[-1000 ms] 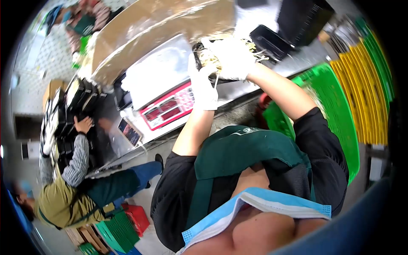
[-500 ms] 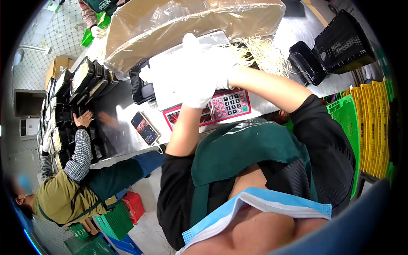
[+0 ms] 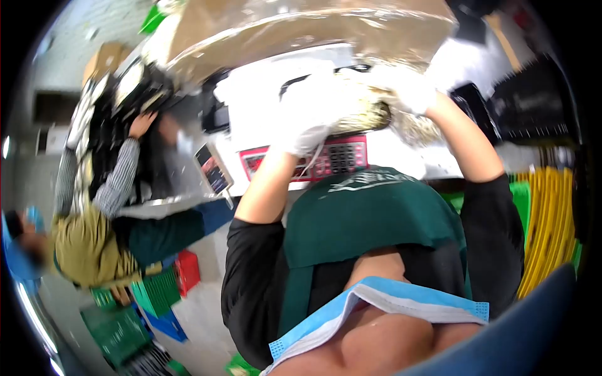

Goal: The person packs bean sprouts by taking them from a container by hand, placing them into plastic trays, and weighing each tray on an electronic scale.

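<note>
A black plastic tray (image 3: pixel 384 118) holding pale, thin strands that look like enoki mushrooms (image 3: pixel 360 106) sits over the white platform of a red-framed scale (image 3: pixel 342 158). My left hand (image 3: pixel 307 116), in a white glove, is over the tray's left end; glare washes out its fingers. At the tray's right end is my right hand (image 3: pixel 404 91), gloved too, beside a loose heap of the same strands (image 3: pixel 419 130). Its fingers are smeared by motion and glare, so their grip is hidden.
A large plastic-lined carton (image 3: pixel 313 34) stands behind the scale. Stacked black trays (image 3: pixel 533 103) are at right, yellow crates (image 3: pixel 547 219) below them. A phone (image 3: pixel 213 169) lies left of the scale. Farther left, a co-worker's hand (image 3: pixel 143 124) touches filled trays (image 3: pixel 135 84).
My right hand has moved right, away from my left. The tray with pale strands now shows between them over the scale. The camera view has shifted and blurred slightly.
</note>
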A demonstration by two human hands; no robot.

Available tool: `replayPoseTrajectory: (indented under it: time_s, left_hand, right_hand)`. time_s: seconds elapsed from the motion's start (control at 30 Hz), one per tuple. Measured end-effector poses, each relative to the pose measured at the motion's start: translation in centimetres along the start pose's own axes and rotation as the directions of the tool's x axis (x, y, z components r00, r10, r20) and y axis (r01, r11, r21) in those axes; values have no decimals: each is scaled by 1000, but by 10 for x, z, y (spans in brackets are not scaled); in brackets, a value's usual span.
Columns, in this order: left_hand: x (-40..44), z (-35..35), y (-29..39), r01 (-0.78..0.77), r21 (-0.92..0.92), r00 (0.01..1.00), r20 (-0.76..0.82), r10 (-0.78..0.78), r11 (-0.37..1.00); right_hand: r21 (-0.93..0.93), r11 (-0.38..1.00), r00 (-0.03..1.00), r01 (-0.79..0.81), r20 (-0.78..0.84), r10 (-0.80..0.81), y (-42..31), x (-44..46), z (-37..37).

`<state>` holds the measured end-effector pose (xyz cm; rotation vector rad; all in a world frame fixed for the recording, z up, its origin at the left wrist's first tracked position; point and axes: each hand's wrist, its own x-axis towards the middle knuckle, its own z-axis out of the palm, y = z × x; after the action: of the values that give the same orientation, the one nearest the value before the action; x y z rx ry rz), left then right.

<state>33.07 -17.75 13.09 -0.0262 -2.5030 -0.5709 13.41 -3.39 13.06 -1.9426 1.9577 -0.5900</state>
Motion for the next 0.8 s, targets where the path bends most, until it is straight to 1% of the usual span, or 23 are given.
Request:
replayPoseTrajectory:
  time_s: [0.03,0.07,0.1,0.13,0.17,0.2,0.23,0.27,0.33,0.37,0.4,0.43,0.47,0.5,0.53,0.57,0.6,0.67,0.7,0.73,0.77,0.8]
  left_hand:
    - [-3,5,-10,-125,27,992,-30,126,992]
    - [-10,15,-23,-158,161,984,-61,170,974]
    - [-12,12,-21,-122,205,986,-84,141,971]
    - [-4,-1,-7,-15,141,1000,-21,18,990]
    - [-8,5,-18,-151,105,978,-127,164,983]
    - [-12,8,-23,-136,124,979,-136,153,983]
    - [-14,12,-25,-125,149,976,-158,149,981]
    - [-14,11,-21,-102,134,982,-144,122,986]
    - [-14,7,-14,-81,102,988,-126,94,991]
    - [-13,5,-13,-45,110,993,-103,57,993]
    - [-11,4,-12,-26,110,997,-75,35,994]
    - [-17,1,-15,-1,-25,997,-79,0,1000]
    - [-24,-3,-18,19,-168,997,-65,-30,986]
    - [-14,-16,-7,145,-5,989,-26,-146,989]
    - [-5,-28,5,253,168,966,14,-259,953]
    - [-9,-43,0,306,134,952,-18,-307,942]
    - [-19,-56,-5,347,24,936,-68,-345,938]
    - [-42,-73,-17,414,-226,889,-106,-444,882]
    - [-52,-78,-21,434,-311,869,-104,-484,846]
    - [-59,-77,-25,446,-371,855,-92,-510,815]
    - [-63,-80,-25,446,-370,865,-58,-499,815]
    - [-62,-78,-24,435,-322,886,-12,-463,841]
  right_hand:
    - [73,997,1000,13,-8,-12,13,-3,3]
    - [29,998,999,-49,9,49,13,-8,-4]
    - [22,997,990,75,-117,-72,47,-19,8]
    - [184,983,993,28,-119,-6,34,-25,-6]
    - [252,967,991,-16,-122,48,23,-37,-24]
    - [480,869,961,-125,-159,226,33,-57,-27]
    - [602,775,908,-195,-188,374,67,-88,-31]
    - [715,654,830,-248,-191,524,101,-119,-35]
    - [807,591,765,-15,-372,527,132,-169,-41]
    - [790,609,677,-76,-407,613,129,-184,-46]
    - [763,641,692,-88,-416,590,102,-178,-47]
    - [758,616,673,-216,-342,656,102,-181,-44]
    - [801,510,636,-315,-221,740,126,-192,-28]
    - [740,494,645,-457,-107,757,153,-203,-11]
    - [392,585,610,-710,-73,789,194,-221,10]
    - [43,655,640,-755,-169,749,172,-217,4]
    - [60,489,475,-870,-162,865,135,-207,-13]
    - [-105,558,557,-823,-338,759,140,-228,-14]
    - [39,545,523,-838,-230,821,126,-222,-29]
    - [46,658,605,-752,-348,716,140,-233,-22]
    - [172,711,617,-682,-386,686,124,-218,-23]
    - [289,750,622,-595,-425,657,95,-192,-25]
